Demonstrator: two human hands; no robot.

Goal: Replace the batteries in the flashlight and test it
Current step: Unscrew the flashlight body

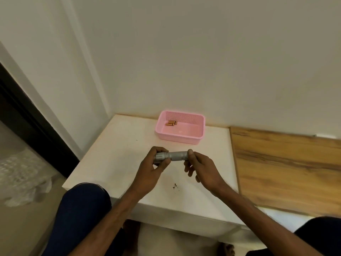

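A short silver flashlight (175,156) is held level above the white table (114,163). My left hand (153,169) wraps around its wider head end on the left. My right hand (199,167) pinches the tail end with thumb and fingers. Behind them, a pink plastic basket (199,135) stands near the wall. Inside it, a few copper-coloured batteries (171,123) lie together at the back left.
A wood-grain board (286,167) adjoins the table on the right. White walls close the back and left. My knee in dark blue trousers (83,209) is at the table's front left corner. Small dark marks (175,186) dot the tabletop near the front.
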